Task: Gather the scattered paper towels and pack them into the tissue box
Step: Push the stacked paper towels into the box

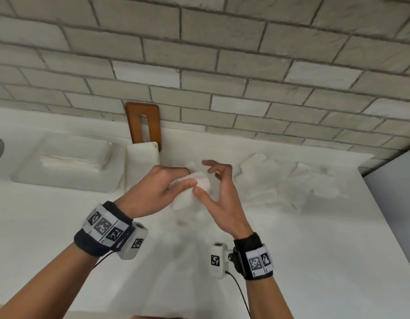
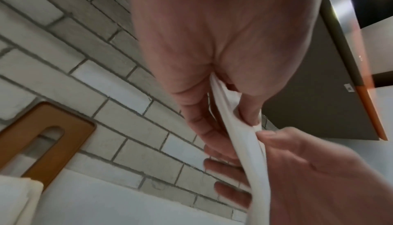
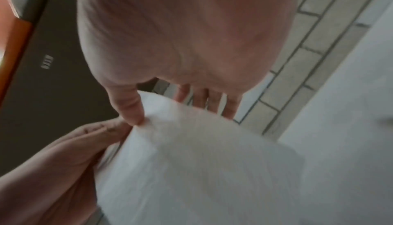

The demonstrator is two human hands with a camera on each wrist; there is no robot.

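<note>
Left hand point(image 1: 158, 192) is pinching a folded paper towel point(image 1: 199, 185) mid-air over the white table point(image 1: 314, 238). Right hand point(image 1: 220, 192) is loose, thumb just touching it. More towels point(image 1: 291, 178) lie at 3 o'clock, tissue box point(image 1: 68, 162) at 9.

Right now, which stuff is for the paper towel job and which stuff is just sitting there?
For the job:
- held paper towel, pinched by the left hand, touched by the right hand
- loose paper towels on the counter
- white tissue box with a stack inside

Just sitting there:
- brown wooden board against the wall
- white block in front of it
- brick wall
</note>
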